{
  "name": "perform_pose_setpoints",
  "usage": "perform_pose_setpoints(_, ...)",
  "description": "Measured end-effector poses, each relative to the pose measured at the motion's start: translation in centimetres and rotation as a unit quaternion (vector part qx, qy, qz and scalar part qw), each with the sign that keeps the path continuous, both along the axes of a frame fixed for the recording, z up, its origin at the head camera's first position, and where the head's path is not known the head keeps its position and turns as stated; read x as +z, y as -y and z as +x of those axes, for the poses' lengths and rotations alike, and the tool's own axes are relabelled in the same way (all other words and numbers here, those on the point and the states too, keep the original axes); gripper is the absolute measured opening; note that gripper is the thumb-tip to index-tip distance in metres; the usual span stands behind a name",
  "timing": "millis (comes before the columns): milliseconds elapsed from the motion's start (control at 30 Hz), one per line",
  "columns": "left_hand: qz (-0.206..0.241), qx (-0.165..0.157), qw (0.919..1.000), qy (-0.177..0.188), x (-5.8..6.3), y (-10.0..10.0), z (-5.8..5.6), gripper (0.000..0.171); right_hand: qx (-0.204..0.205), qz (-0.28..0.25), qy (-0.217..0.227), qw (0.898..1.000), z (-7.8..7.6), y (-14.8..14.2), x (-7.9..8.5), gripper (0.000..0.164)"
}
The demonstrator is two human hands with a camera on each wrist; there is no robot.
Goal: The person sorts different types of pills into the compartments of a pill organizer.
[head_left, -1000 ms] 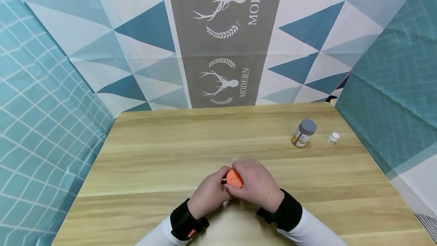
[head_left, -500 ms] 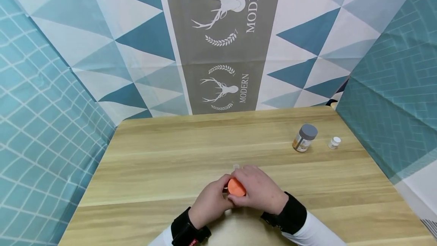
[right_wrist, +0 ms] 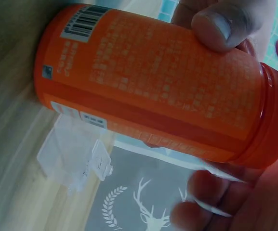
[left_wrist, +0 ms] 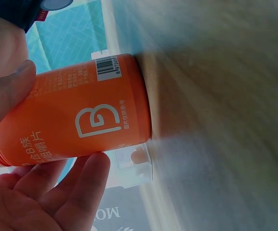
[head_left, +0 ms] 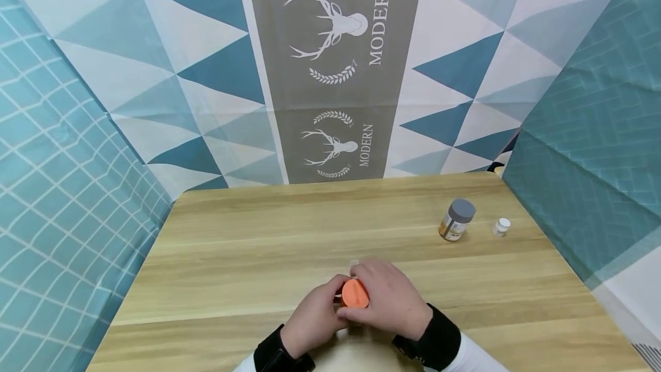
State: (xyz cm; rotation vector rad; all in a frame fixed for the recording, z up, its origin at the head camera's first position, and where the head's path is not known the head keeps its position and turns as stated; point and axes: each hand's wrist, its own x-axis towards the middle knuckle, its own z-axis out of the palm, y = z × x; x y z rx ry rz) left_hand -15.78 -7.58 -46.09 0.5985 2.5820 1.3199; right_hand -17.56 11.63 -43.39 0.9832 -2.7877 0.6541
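Observation:
An orange vitamin bottle with white lettering stands upright on the table, between both hands. My left hand grips its body, with the fingers along the far side in the left wrist view. Around the orange cap at the top curl the thumb and fingers of my right hand. The cap sits on the bottle, partly covered by that hand in the right wrist view. Just behind the bottle is a small clear plastic box with its lid raised. A round tan piece shows inside it.
A brown jar with a grey lid stands at the back right of the wooden table. To its right is a small white bottle. Patterned cloth hangs behind the far edge, with teal cloth on both sides.
The head view has tilted upward, so the table and hands appear lower. Both hands stay on the orange bottle, and their grip looks nearly the same.

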Motion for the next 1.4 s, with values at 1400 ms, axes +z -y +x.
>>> perform_pose_setpoints(1400, 0.002, -0.005, 1.0, 0.005, 0.0, 0.2, 0.0, 0.057, 0.027, 0.019, -0.01, 0.999, 0.7, -0.1, 0.6, 0.046)
